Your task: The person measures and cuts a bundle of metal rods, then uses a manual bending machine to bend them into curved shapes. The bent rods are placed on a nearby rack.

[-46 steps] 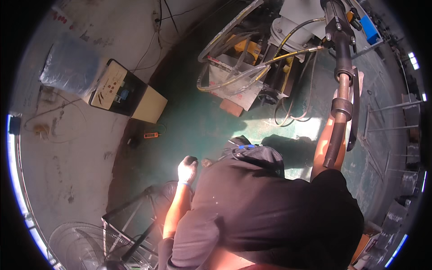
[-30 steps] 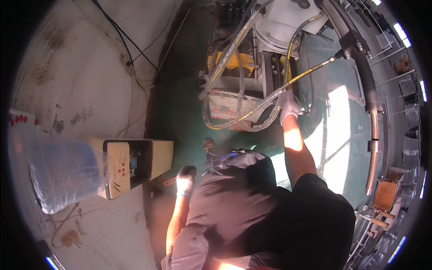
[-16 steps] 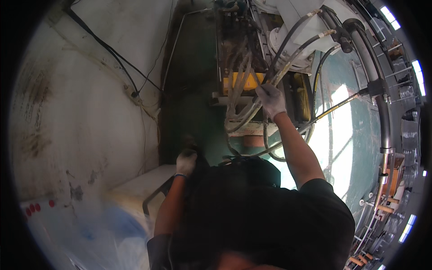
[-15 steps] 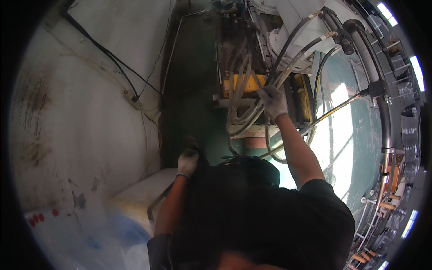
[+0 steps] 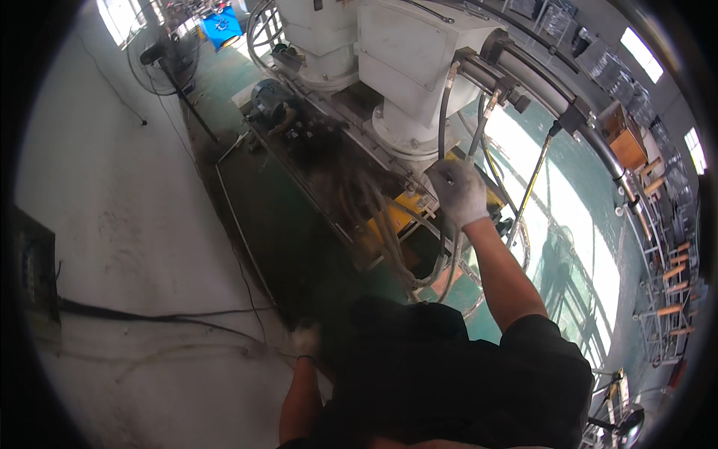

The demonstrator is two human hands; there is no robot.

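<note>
My right hand [image 5: 458, 191], in a pale, dirt-smudged work glove, is closed around a dark hydraulic hose [image 5: 446, 112] beside the yellow-edged machine base. A second hose [image 5: 479, 133] runs down close beside it from the cylinder fittings above. Below the hand, several dusty hoses [image 5: 390, 243] loop down toward the floor. Low on the left, near the foot of the wall, is my gloved left hand [image 5: 305, 340]. Its fingers are dim and blurred, so what they do is hidden.
A white machine housing [image 5: 407, 63] and a long hydraulic cylinder [image 5: 550, 86] stand ahead and right. A motor [image 5: 271, 97] sits on the base. Cables [image 5: 172, 318] run along the white wall [image 5: 127, 224]. A fan [image 5: 161, 60] stands far left; racks [image 5: 673, 280] line the right.
My view has swung, bringing the fan, motor and more of the machine into sight. The right hand stays at the hoses; the left hand appears lower, close to the wall's foot.
</note>
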